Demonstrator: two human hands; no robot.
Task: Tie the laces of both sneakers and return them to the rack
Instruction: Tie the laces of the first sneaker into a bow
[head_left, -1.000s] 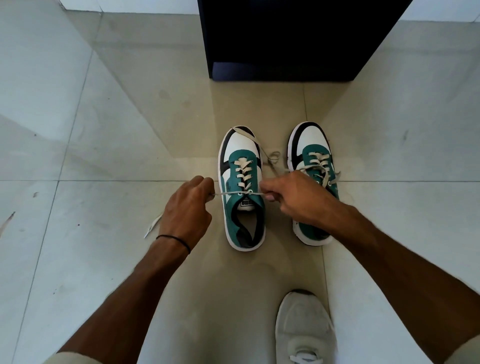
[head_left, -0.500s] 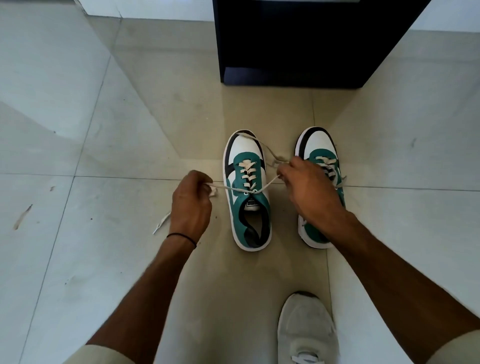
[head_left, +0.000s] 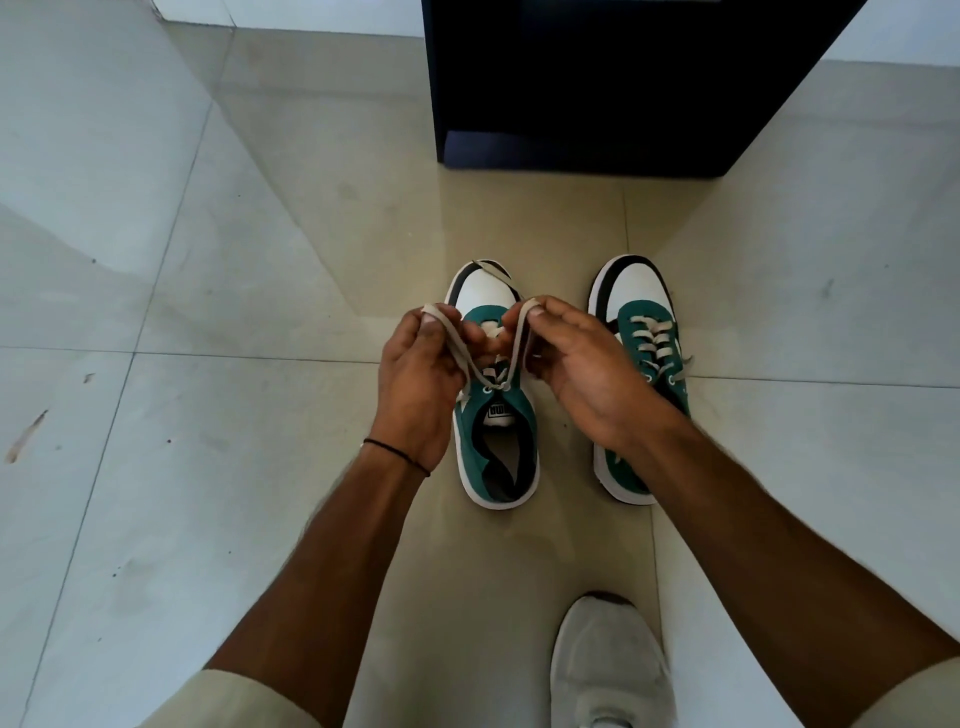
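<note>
Two green, white and black sneakers stand side by side on the tiled floor, toes pointing away from me. Over the left sneaker my left hand pinches one beige lace folded into a loop. My right hand pinches the other lace end, also folded into a loop, a short way from the first. Both loops run down to a crossing at the top eyelets. The right sneaker has its laces threaded; my right forearm covers its heel.
A dark blue cabinet or rack stands on the floor just beyond the sneakers. A grey shoe on a foot sits at the bottom, right of centre. Pale floor tiles spread out on both sides.
Both hands have lifted and come together over the left sneaker. The lace ends, earlier pulled out sideways, are now folded into two loops held close to each other.
</note>
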